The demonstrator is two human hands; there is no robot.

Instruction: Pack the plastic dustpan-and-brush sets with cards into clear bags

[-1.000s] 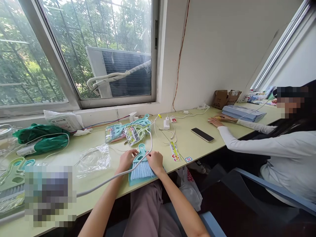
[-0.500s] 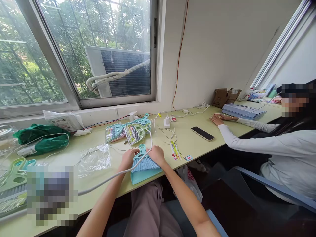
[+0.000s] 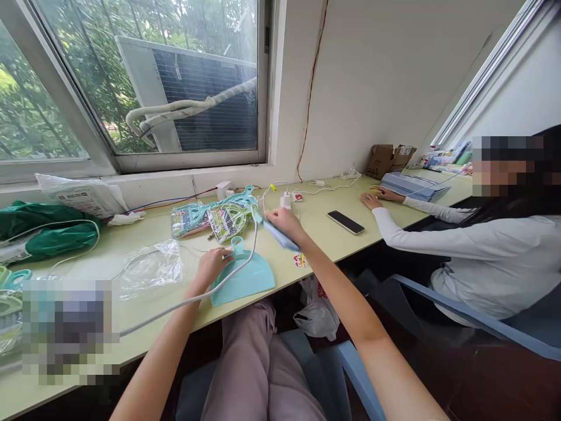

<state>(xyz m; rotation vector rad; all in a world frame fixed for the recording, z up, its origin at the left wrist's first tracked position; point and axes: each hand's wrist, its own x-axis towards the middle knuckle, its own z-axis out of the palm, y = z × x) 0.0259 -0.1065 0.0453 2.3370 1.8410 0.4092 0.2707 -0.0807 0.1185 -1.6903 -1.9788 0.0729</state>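
Your left hand (image 3: 213, 266): low, fingers bent, forearm (image 3: 165, 351) slanting inward. Your right hand (image 3: 286, 224): higher, closed in a grip, arm (image 3: 359, 313) extended forward and inward.

A wide metal-framed window (image 3: 188, 159) fills ten to eleven o'clock, letting in daylight past green foliage (image 3: 99, 99) and an outdoor air-conditioning unit (image 3: 205, 134). A plain white wall (image 3: 372, 88) stands at one o'clock, a slanting second window frame (image 3: 484, 70) at two. The pale green worktop (image 3: 337, 245) stretches from eight to three o'clock. At four, a blue chair (image 3: 473, 314) stands above a dark, reddish-brown floor (image 3: 508, 377).
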